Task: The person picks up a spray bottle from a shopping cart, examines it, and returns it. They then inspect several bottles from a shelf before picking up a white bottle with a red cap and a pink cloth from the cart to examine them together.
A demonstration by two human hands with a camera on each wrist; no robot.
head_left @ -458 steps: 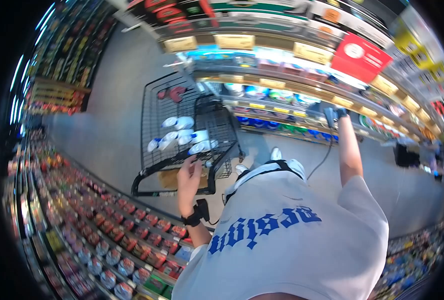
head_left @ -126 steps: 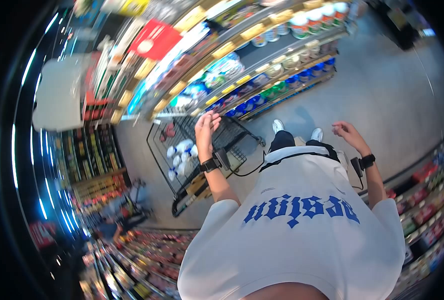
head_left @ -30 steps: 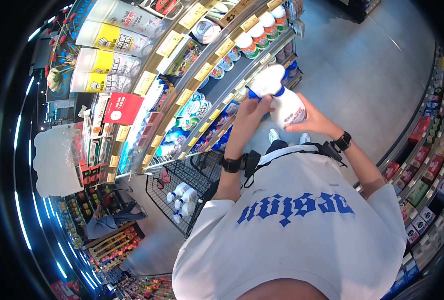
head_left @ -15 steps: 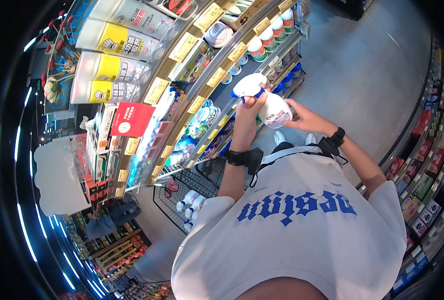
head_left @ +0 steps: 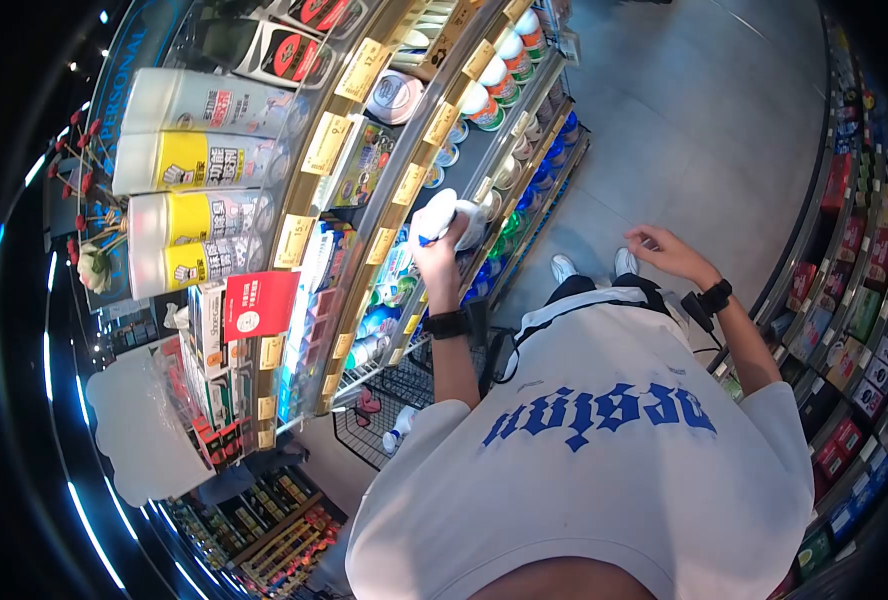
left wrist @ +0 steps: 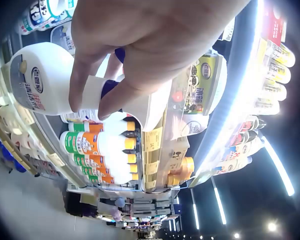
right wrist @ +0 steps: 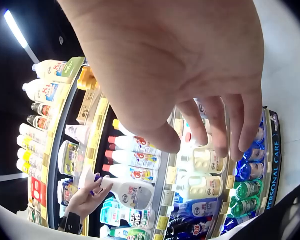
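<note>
My left hand (head_left: 436,262) grips a white spray bottle (head_left: 472,226) with blue trim by its neck, just under the trigger head. In the left wrist view the bottle's rounded body (left wrist: 42,77) lies sideways at the shelf, its printed label showing. The right wrist view shows the same spray bottle (right wrist: 133,196) among other bottles on the shelf level. Apart from it, my right hand (head_left: 672,252) hangs in the air in front of my body, fingers loosely bent and holding nothing.
Shelves of cleaning products run along the left, with a red card (head_left: 261,305) and price tags (head_left: 328,143) on their edges. A black wire shopping cart (head_left: 359,428) with white spray bottles (head_left: 401,428) stands below. Another stocked shelf (head_left: 864,330) lines the right, across the grey floor (head_left: 684,130).
Both hands held the spray bottle between them. My right hand has let go and drawn back to the right, while my left hand has carried the bottle left to the shelf.
</note>
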